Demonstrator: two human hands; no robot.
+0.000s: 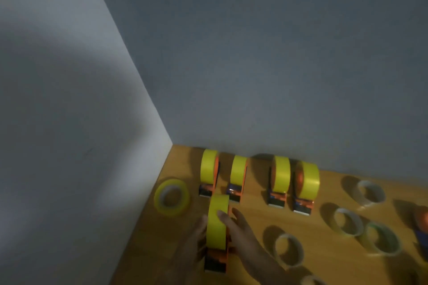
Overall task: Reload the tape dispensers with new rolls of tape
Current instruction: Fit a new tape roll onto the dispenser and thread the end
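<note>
Both hands' fingers [222, 216] curled round yellow-roll dispenser [217, 227], L [196, 238] & R [240, 231].

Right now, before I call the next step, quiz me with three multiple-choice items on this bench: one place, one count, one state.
1. Where does the loose yellow roll lie?
A. left of the dispenser row
B. on a dispenser
C. right of the empty cores

2. How many loaded dispensers stand along the back wall?
A. two
B. four
C. six

3. What is the right hand doing?
A. hanging idle
B. resting on the near dispenser's yellow roll
C. lifting an empty core

Key: 1 A, it lies flat by the left wall. 2 B, four stand in the row. 3 B, fingers lie over the roll.
</note>
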